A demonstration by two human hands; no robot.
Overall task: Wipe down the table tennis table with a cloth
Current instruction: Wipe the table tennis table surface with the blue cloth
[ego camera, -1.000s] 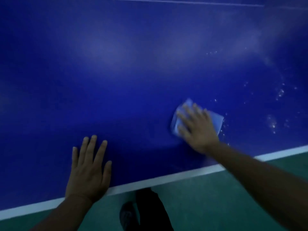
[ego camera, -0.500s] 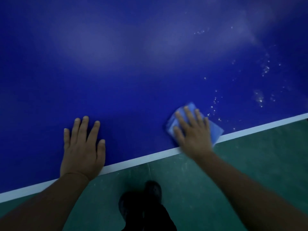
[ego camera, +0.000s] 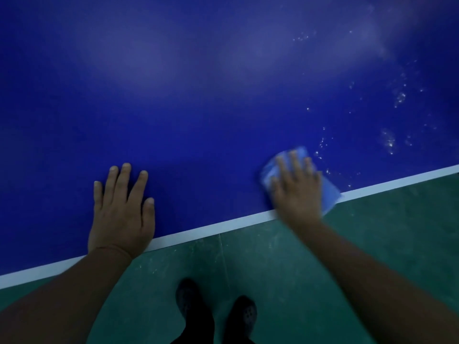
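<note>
The dark blue table tennis table [ego camera: 198, 108] fills the upper part of the head view, and its white edge line runs from lower left to upper right. A light blue folded cloth [ego camera: 329, 194] lies at the near edge on the right, one corner hanging over the white line. My right hand [ego camera: 295, 189] presses flat on the cloth with straight fingers and is slightly blurred. My left hand [ego camera: 121, 209] rests flat on the table near the edge, fingers spread. White specks and droplets [ego camera: 390, 142] dot the surface to the right of the cloth.
Green floor [ego camera: 372, 244] lies below the table edge. My two dark shoes [ego camera: 216, 316] stand on it at the bottom centre. Pale hazy smears [ego camera: 154, 60] show across the far part of the table.
My right hand has slid the cloth toward me from further in on the table to the white edge line. The view has shifted back and down, showing more floor. My left hand stays planted.
</note>
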